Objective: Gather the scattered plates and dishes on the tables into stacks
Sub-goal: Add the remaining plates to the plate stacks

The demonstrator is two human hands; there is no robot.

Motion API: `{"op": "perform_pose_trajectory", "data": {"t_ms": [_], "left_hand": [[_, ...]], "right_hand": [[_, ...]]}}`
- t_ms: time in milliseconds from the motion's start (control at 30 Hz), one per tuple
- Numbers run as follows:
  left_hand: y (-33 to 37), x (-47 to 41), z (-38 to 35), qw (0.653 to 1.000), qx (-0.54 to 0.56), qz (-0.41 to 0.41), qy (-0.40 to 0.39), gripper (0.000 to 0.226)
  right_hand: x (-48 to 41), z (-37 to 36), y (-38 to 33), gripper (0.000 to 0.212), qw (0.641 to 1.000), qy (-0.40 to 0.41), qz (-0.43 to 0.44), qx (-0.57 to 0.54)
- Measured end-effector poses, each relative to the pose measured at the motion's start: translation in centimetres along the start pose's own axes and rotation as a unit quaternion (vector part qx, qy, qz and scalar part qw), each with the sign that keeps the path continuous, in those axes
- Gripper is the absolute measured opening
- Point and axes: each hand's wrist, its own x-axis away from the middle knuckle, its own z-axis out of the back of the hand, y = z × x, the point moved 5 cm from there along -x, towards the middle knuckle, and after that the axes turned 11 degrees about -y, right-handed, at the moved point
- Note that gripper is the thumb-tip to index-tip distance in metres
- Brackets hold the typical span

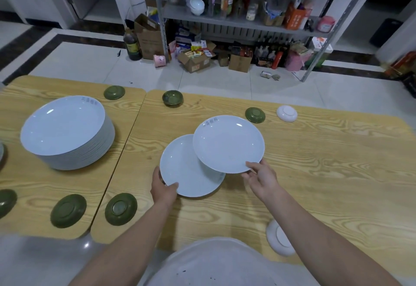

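Overlapping near the middle of the right table (315, 173), two white plates are held, one in each hand. The lower plate (189, 173) is gripped at its near-left rim by the left hand (163, 188), with the thumb on top. Whether this plate rests on the wood cannot be told. The upper plate (228, 144) is pinched at its near-right rim by the right hand (262, 176). It is raised over the far-right part of the lower plate, where a shadow is cast. The hands are apart.

The left table (22, 96) is set against the right one, and a tall stack of white plates (65, 128) is seen on it. Small green dishes (120, 208) are scattered upside down across both tables. A far white dish (286, 113) and a near white dish (279, 237) are also turned upside down on the right table.

Beyond the tables, an open cardboard box (195, 60) on the floor is filled with small packets. Nested white bowls (197, 5) are stored on a metal shelf (225, 19) among bottles and cartons.
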Motion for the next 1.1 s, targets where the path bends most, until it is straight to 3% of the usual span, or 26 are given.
{"op": "perform_pose_trajectory", "data": {"t_ms": [133,367,800,1100], "left_hand": [[-0.2,0.8,-0.2,0.990,0.134,0.029,-0.017,0.080],[1.2,2.7,-0.7,0.974,0.220,0.014,-0.047,0.086],[7.9,6.0,-0.4,0.957,0.268,-0.073,-0.085,0.087],[9.9,7.6,0.4,0.952,0.282,-0.109,-0.055,0.089]], "right_hand": [[0.4,-0.5,-0.2,0.051,0.999,-0.031,0.003,0.019],[1.0,-1.6,-0.4,0.048,0.994,-0.090,0.011,0.058],[3.1,-6.0,-3.6,0.043,0.976,-0.173,0.074,0.112],[3.9,-8.8,-4.3,0.041,0.966,-0.229,0.074,0.098]]}}
